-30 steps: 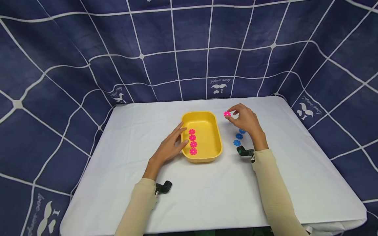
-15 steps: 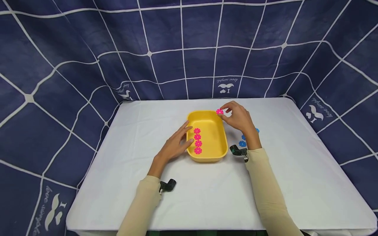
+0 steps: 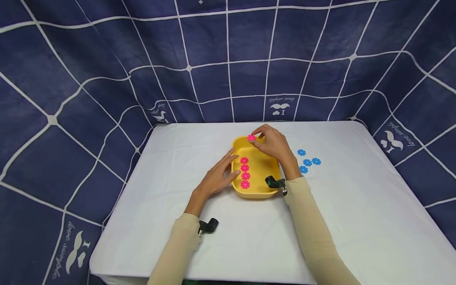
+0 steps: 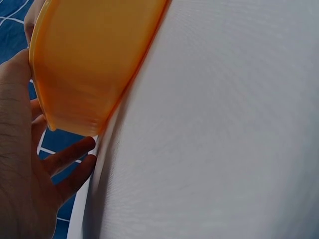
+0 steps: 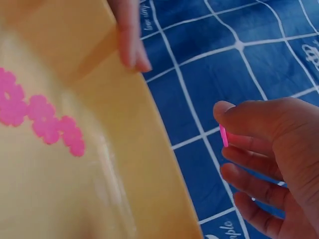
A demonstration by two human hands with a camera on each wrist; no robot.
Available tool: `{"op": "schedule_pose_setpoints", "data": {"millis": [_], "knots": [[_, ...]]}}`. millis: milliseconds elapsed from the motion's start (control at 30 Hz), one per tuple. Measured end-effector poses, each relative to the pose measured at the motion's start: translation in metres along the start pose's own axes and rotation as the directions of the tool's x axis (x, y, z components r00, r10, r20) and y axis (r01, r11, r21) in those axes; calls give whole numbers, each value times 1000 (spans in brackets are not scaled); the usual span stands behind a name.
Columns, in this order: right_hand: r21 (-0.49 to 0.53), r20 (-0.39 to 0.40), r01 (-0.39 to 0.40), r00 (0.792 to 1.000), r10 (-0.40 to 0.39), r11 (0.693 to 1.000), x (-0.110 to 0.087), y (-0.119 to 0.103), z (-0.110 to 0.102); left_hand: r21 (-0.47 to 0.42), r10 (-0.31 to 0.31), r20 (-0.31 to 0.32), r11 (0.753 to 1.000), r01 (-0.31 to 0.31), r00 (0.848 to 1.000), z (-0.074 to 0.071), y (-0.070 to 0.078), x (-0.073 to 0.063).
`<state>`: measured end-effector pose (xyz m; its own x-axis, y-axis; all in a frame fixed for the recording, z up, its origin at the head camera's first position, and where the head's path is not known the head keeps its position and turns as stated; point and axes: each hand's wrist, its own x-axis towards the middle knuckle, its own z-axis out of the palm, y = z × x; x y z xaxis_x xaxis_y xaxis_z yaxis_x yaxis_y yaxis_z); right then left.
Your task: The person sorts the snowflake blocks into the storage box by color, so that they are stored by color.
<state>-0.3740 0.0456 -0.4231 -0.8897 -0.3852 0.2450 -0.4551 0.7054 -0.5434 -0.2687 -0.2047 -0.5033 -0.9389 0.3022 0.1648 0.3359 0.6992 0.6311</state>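
A yellow plastic tray (image 3: pixel 256 195) stands on the white-covered table. Along its left side, several pink flower-shaped discs (image 3: pixel 245 176) form a row. My left hand (image 3: pixel 215 179) rests on the tray's left rim, thumb and forefinger reaching over the edge and the other fingers spread loosely along the outside. Between thumb and fingertips, my right hand (image 3: pixel 273 145) pinches another pink disc (image 3: pixel 251 137) above the far end of the tray. In the right wrist view this disc (image 5: pixel 224 135) appears edge-on, partly hidden by the fingers.
Several blue flower-shaped discs (image 3: pixel 307 162) lie scattered on the table to the right of the tray. A dark blue curtain (image 3: pixel 210 79) with white grid lines encloses the table's back and sides. Small black cameras (image 3: pixel 275 182) jut from both wrists.
My right hand has carried the pink disc leftward, from beside the tray to over its far end. The blue discs are now uncovered. My left hand stays at the rim.
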Motion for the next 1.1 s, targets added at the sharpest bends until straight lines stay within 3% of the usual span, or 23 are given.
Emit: {"op": "schedule_pose_setpoints", "data": {"millis": [267,433,667,900,1100], "knots": [[-15,83,13,996,-12,1000,3,0,16,-8,0,-3,1000,0,1000,0,2,0],[-41,137,-19,990,24,999,4,1,23,-10,13,6,1000,-13,1000,2,2,1],[-74,203,-23,978,37,997,7,1,41,16,-22,-5,1000,22,1000,1,1,-1],[-136,225,51,974,-19,989,9,-1,54,-3,-26,-8,1000,26,1000,-1,0,-3],[-200,218,36,976,9,979,10,-6,64,-5,-12,-7,1000,12,1000,0,-3,-2]]}}
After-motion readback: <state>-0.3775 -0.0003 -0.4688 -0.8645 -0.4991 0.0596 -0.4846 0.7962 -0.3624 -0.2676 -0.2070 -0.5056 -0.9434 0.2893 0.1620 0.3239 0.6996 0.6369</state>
